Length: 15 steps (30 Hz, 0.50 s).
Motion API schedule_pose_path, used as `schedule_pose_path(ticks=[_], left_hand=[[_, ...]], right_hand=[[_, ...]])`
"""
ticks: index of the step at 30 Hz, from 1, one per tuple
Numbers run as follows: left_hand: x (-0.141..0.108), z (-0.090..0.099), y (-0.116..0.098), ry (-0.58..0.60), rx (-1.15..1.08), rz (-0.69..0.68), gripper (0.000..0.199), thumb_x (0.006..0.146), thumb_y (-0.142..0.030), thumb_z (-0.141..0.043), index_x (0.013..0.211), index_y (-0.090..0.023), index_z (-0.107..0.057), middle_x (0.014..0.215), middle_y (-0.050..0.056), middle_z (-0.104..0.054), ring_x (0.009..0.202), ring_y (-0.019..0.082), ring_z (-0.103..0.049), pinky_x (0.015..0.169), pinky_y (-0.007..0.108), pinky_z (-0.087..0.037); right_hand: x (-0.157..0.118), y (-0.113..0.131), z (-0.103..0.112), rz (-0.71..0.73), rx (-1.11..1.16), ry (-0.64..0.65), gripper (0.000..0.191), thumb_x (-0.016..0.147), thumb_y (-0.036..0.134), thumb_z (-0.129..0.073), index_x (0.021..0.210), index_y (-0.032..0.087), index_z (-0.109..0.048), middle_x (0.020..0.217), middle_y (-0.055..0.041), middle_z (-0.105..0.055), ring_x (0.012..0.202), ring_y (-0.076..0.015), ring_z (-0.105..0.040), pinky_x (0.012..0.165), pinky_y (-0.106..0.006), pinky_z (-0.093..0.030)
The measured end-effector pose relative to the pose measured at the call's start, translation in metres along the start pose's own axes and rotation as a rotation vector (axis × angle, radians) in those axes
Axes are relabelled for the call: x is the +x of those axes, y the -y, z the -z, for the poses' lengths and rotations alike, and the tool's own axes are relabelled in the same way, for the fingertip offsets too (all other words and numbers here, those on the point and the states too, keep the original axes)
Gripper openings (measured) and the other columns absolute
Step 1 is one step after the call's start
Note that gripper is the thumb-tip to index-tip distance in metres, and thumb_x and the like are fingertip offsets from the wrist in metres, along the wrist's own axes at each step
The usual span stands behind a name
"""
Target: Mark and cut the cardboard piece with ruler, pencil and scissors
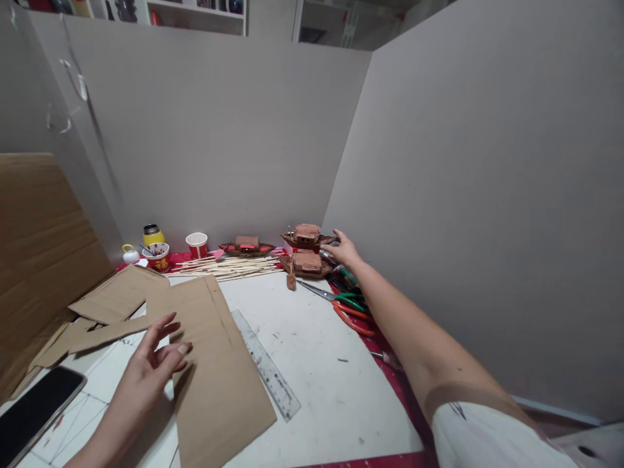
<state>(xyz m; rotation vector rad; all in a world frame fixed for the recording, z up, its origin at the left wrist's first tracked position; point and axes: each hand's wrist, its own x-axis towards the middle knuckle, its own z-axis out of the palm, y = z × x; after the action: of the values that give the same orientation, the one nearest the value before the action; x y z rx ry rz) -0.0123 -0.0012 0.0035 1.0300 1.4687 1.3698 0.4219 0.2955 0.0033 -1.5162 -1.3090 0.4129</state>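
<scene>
My left hand (pixel 151 367) hovers over a flat piece of brown cardboard (pixel 221 364), thumb and fingers apart, holding nothing. At the back right, my right hand (pixel 345 250) reaches to the end of a small brown model boat (pixel 307 234), with finger and thumb spread around its tip; whether they touch it is hard to make out. In front of that boat stands another model boat (pixel 308 263) with a brown canopy, a small paddle-like piece (pixel 291 281) hanging at its side. A clear ruler (pixel 268 367) lies along the cardboard's right edge.
Scissors (pixel 324 292) and orange-handled tools (pixel 353 318) lie under my right forearm. Thin wooden sticks (pixel 238 267), a third boat (pixel 247 246), a paper cup (pixel 197 246) and a paint-stained cup (pixel 156 257) line the back. Cardboard scraps (pixel 119 296) and a phone (pixel 39 409) are left. Grey panels (pixel 219 136) enclose the table.
</scene>
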Motion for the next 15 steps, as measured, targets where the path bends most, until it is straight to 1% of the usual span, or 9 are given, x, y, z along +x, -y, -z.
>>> schedule_pose_path(ticks=[3,5,7,9,11,12,14,15], left_hand=[[0.001,0.0,0.0,-0.008,0.002,-0.017,0.063,0.07,-0.051,-0.079,0.126,-0.032,-0.058,0.133,0.012,-0.058,0.101,0.029,-0.07,0.079,0.038,-0.057],[0.002,0.0,0.0,-0.008,-0.011,-0.024,0.063,0.069,-0.05,-0.08,0.126,-0.032,-0.058,0.133,0.012,-0.058,0.099,0.029,-0.071,0.078,0.038,-0.057],[0.002,0.0,-0.001,-0.008,-0.024,-0.027,0.063,0.069,-0.049,-0.081,0.125,-0.031,-0.059,0.134,0.012,-0.058,0.099,0.028,-0.071,0.077,0.038,-0.057],[0.001,-0.001,-0.002,-0.009,-0.024,-0.038,0.06,0.07,-0.047,-0.08,0.124,-0.03,-0.059,0.133,0.012,-0.058,0.098,0.027,-0.071,0.076,0.037,-0.057],[-0.001,-0.002,-0.003,-0.022,-0.015,-0.066,0.057,0.072,-0.045,-0.079,0.122,-0.029,-0.06,0.131,0.011,-0.059,0.096,0.025,-0.071,0.074,0.035,-0.056],[-0.001,-0.002,-0.004,-0.032,-0.015,-0.084,0.054,0.072,-0.044,-0.079,0.121,-0.028,-0.06,0.128,0.011,-0.061,0.095,0.025,-0.071,0.072,0.034,-0.056],[-0.002,-0.002,-0.004,-0.048,-0.04,-0.135,0.049,0.073,-0.04,-0.078,0.117,-0.026,-0.062,0.12,0.01,-0.065,0.089,0.023,-0.071,0.069,0.033,-0.056],[-0.001,-0.001,-0.004,-0.048,-0.069,-0.167,0.047,0.073,-0.037,-0.078,0.116,-0.024,-0.063,0.111,0.009,-0.068,0.084,0.022,-0.071,0.067,0.032,-0.055]], right_hand=[[-0.006,0.011,0.009,-0.016,0.007,-0.048,0.034,0.096,0.032,-0.061,0.126,0.017,-0.059,0.126,-0.0101,-0.061,0.105,-0.0241,-0.064,0.087,-0.045,-0.056],[-0.009,0.024,0.015,0.0,0.028,-0.105,0.032,0.097,0.032,-0.061,0.125,0.018,-0.059,0.127,-0.01,-0.061,0.105,-0.0237,-0.064,0.088,-0.045,-0.056],[-0.016,0.043,0.02,0.04,0.066,-0.165,0.03,0.097,0.032,-0.061,0.123,0.018,-0.061,0.125,-0.0098,-0.062,0.104,-0.0231,-0.064,0.088,-0.044,-0.056],[-0.031,0.07,0.024,0.107,0.125,-0.193,0.027,0.096,0.03,-0.062,0.118,0.016,-0.062,0.118,-0.009,-0.065,0.099,-0.0221,-0.066,0.085,-0.043,-0.056],[-0.064,0.106,0.027,0.197,0.201,-0.17,0.021,0.096,0.028,-0.057,0.11,0.016,-0.066,0.105,-0.01,-0.07,0.09,-0.0219,-0.069,0.082,-0.041,-0.058],[-0.087,0.126,0.029,0.244,0.237,-0.143,0.02,0.095,0.028,-0.055,0.107,0.017,-0.067,0.101,-0.0088,-0.071,0.087,-0.0211,-0.07,0.082,-0.041,-0.058],[-0.146,0.169,0.04,0.368,0.312,-0.065,0.016,0.093,0.032,-0.059,0.101,0.024,-0.07,0.096,-0.0041,-0.072,0.087,-0.0195,-0.07,0.085,-0.04,-0.057],[-0.178,0.188,0.047,0.517,0.345,0.037,0.016,0.091,0.032,-0.062,0.102,0.027,-0.071,0.095,-0.0039,-0.073,0.088,-0.0212,-0.07,0.089,-0.044,-0.055]])
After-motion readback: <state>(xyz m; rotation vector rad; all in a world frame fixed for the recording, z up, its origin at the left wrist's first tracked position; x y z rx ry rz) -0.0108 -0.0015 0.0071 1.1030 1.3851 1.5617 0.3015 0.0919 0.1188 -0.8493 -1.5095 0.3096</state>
